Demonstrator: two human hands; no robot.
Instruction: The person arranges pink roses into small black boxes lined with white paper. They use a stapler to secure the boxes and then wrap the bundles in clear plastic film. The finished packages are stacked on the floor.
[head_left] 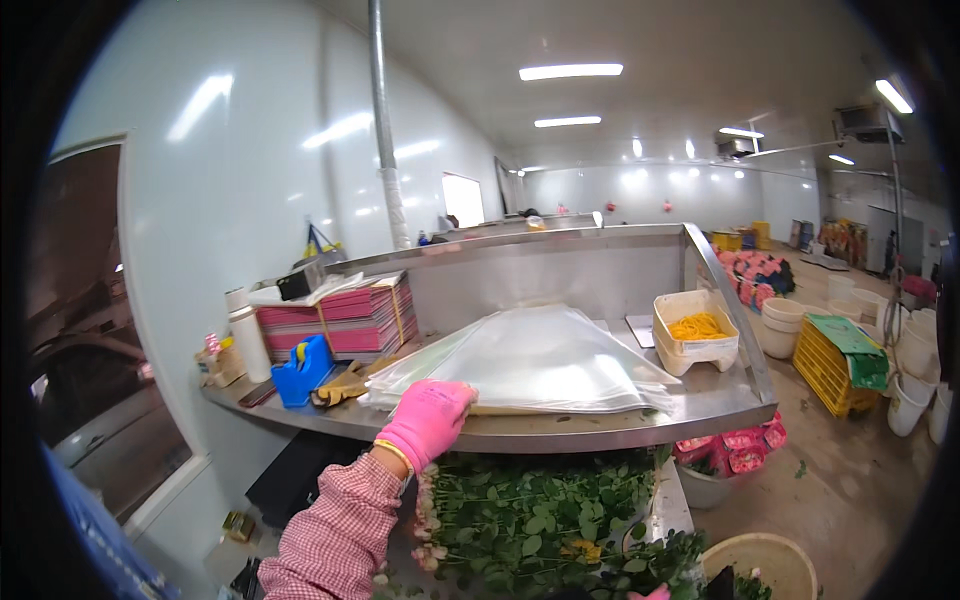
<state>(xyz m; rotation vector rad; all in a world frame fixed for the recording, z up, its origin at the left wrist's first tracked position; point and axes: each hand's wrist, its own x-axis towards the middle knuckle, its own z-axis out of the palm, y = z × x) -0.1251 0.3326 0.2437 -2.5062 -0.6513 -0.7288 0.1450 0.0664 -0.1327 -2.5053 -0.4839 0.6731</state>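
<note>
My left hand, in a pink glove, reaches to the near left edge of a stack of clear plastic sleeves on the metal shelf. Its fingers are closed together at the sleeves' edge, and the fingertips are partly hidden. Below the shelf lies a thick bed of green rose stems and leaves, with pale pink blooms along its left side. Only a bit of pink glove, my right hand, shows at the bottom edge beside the leaves; its fingers cannot be made out.
On the shelf stand a blue tape dispenser, a white bottle, pink cardboard sheets and a cream bin of yellow rubber bands. To the right are a yellow crate, white buckets and a round tub.
</note>
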